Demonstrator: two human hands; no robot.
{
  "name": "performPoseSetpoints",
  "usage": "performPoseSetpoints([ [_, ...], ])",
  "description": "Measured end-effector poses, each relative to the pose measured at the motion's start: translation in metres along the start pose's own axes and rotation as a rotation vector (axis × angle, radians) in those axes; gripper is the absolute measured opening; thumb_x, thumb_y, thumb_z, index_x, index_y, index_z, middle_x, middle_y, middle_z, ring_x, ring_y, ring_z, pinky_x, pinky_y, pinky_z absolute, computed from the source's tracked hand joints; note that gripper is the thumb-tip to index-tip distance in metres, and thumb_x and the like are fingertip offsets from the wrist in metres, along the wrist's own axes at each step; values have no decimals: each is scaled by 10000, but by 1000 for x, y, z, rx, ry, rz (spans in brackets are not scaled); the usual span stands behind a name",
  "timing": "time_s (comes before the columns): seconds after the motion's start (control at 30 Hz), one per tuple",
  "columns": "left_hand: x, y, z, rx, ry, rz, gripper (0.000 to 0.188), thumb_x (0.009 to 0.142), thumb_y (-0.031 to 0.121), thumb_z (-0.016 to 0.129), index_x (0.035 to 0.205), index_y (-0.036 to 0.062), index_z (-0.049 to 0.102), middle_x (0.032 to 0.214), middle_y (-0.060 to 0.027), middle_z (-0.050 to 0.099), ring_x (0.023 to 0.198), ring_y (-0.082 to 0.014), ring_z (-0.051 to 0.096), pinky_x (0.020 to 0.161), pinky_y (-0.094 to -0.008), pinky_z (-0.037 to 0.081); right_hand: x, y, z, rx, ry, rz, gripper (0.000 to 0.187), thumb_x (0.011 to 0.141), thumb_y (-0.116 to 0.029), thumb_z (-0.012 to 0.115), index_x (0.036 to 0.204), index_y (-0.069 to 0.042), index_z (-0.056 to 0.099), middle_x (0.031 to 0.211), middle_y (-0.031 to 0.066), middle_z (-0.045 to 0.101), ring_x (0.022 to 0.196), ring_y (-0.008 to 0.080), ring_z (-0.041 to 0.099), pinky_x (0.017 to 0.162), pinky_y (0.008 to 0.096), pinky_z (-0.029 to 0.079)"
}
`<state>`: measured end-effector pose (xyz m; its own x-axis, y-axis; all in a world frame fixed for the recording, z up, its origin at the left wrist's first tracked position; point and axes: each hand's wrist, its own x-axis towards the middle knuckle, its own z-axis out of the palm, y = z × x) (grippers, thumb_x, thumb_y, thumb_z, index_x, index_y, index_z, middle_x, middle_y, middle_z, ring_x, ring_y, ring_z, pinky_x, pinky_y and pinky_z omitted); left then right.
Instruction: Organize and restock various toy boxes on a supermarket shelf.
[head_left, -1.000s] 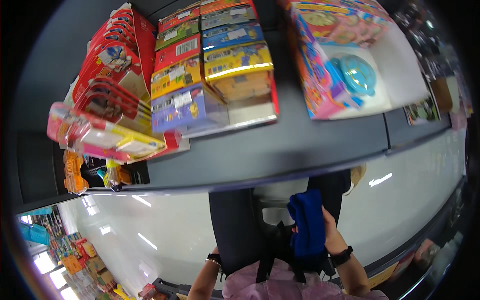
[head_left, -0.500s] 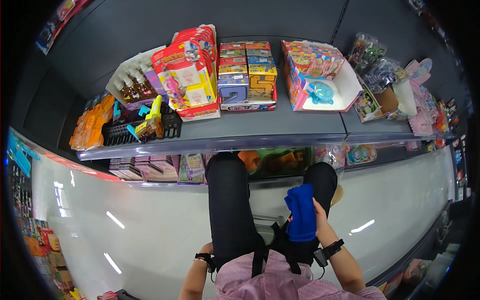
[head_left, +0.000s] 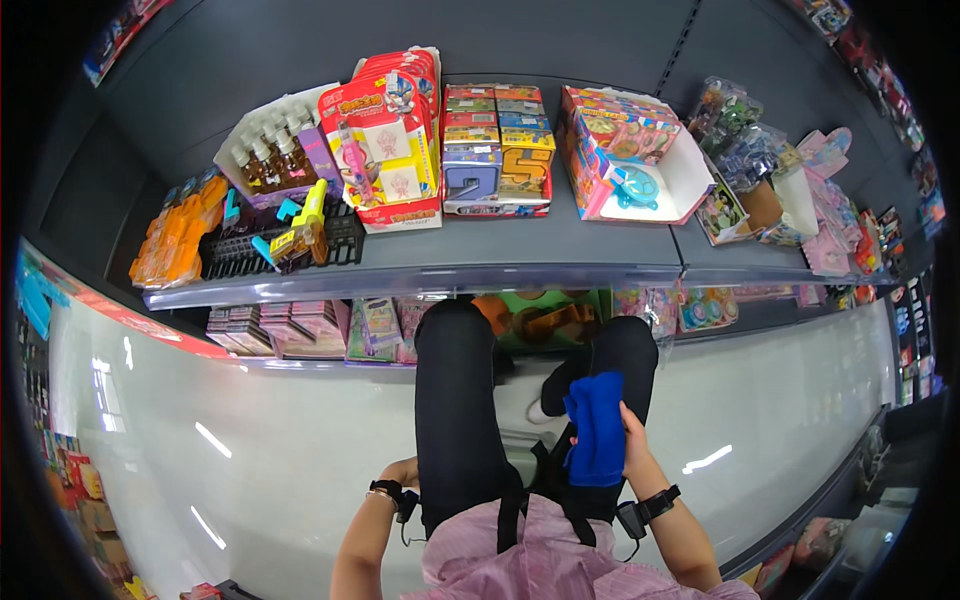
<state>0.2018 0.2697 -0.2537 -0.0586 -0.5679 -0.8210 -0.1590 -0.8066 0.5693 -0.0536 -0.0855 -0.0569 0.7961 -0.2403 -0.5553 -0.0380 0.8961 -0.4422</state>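
Note:
A folded blue cloth [head_left: 597, 430] lies over my right thigh, gripped by my right hand [head_left: 634, 440]. The thumb side shows along the cloth's right edge; the other fingers are mostly behind it. My left hand [head_left: 402, 472] is down beside my left thigh, its fingers hidden by the black trouser leg. Under me shows part of a grey-green stool [head_left: 522, 455]. Both wrists wear black straps.
Ahead runs a dark grey shelf [head_left: 480, 245] with a clear front strip. On it stand a box of small brown bottles [head_left: 268, 165], red-and-yellow carded toys [head_left: 385, 150], stacked number boxes [head_left: 500, 160], a box with a blue turtle toy [head_left: 635, 187], and orange packs [head_left: 180, 235]. My knees reach the lower shelf.
My view has shifted a little, and my right leg has moved slightly left, with a shoe now showing between the legs. My left hand shows more. The blue cloth stays in my right hand.

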Motion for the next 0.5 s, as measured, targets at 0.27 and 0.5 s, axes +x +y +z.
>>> performPoseSetpoints([
  [0.27, 9, -19, 2, -41, -12, -171, 596, 863, 372, 684, 1333, 30, 550, 1255, -148, 645, 1132, -267, 599, 957, -393, 475, 28, -13, -5, 58, 47, 273, 665, 978, -494, 465, 1437, -15, 417, 1330, 231, 556, 1149, 437, 583, 1004, 549, 463],
  [0.5, -29, -24, 6, -107, -6, -217, 593, 861, 370, 686, 1330, 31, 553, 1248, -149, 648, 1124, -267, 602, 952, -394, 478, 72, -11, 46, 7, 95, 334, 644, 979, -510, 413, 1439, -59, 430, 1336, 195, 562, 1112, 394, 612, 971, 551, 486],
])
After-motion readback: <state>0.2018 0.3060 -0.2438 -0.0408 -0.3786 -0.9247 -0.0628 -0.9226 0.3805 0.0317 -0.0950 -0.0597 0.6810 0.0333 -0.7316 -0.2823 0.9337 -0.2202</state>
